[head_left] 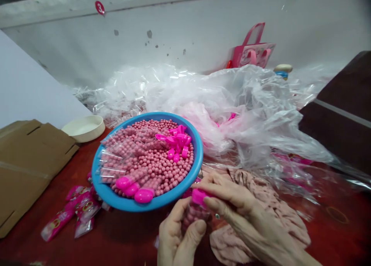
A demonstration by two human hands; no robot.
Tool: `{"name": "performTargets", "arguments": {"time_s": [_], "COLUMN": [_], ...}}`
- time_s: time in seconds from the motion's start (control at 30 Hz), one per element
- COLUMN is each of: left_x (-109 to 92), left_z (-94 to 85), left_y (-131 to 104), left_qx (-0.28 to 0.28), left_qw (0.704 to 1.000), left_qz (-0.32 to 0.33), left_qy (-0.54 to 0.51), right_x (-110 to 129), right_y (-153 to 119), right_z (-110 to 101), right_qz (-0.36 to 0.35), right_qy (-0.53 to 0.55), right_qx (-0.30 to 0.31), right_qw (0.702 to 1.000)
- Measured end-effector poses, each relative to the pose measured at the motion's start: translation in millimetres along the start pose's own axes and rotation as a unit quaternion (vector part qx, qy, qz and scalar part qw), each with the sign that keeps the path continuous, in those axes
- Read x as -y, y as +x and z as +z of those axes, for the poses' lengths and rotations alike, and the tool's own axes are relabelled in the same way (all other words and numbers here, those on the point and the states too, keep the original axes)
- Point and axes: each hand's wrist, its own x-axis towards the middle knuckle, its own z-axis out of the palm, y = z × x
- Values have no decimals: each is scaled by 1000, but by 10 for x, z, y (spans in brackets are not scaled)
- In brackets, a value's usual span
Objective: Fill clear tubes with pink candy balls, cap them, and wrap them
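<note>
My left hand (178, 235) is wrapped around a small clear tube (193, 215) filled with pink beads. At the tube's top, the fingers of my right hand (228, 196) pinch a bright pink cap (199, 196); whether it is fully seated I cannot tell. Just beyond my hands stands a blue basin (199, 154) full of round pink beads (162, 161). Several loose pink caps (179, 142) lie on the beads at the right. Clear tubes (113, 161) rest on the left side of the basin, and pink-capped tubes (144, 195) lie at its front.
Pink printed packets (82, 208) lie left of the basin, near a cardboard box (31, 165) and a cream dish (85, 128). Clear plastic bags (255, 115) are heaped behind. A pinkish cloth (278, 208) lies under my right arm. A pink gift bag (252, 51) stands by the wall.
</note>
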Motion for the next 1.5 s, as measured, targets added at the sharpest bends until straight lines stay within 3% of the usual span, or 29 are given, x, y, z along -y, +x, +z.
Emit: {"name": "performTargets", "arguments": {"time_s": [0.13,0.27,0.4,0.63,0.8,0.9,1.0,1.13,1.3,1.4,1.5], "left_x": [-17,49,198,230,180,216,233,190,106,79,99], "left_z": [30,26,-17,-24,17,23,60,121,111,77,58], "left_y": [-7,-12,-61,-145,-126,-115,-93,-56,-78,-107,-128], "left_qx": [-33,-40,-54,-89,-23,-23,22,19,20,34,65], "left_qw": [998,997,995,982,995,997,996,965,939,932,933], "left_qz": [18,28,21,36,19,-5,-55,-145,-216,-264,-267], "left_qy": [53,53,86,162,94,71,-65,-218,-268,-245,-232], "right_x": [-30,-116,-155,-115,-140,-204,-284,-359,-389,-381,-348], "right_y": [-29,-161,-284,-252,-310,-394,-474,-555,-592,-589,-592], "right_z": [94,203,299,133,135,238,362,461,465,453,457], "right_qz": [-51,-19,8,-62,-107,-128,-144,-117,-131,-158,-166], "right_qy": [-34,-41,-29,-68,-140,-212,-279,-350,-415,-410,-396], "right_qx": [-8,-2,-39,-31,-22,-79,-127,-105,-101,-106,-113], "right_qw": [998,999,999,995,984,966,941,924,895,892,896]}}
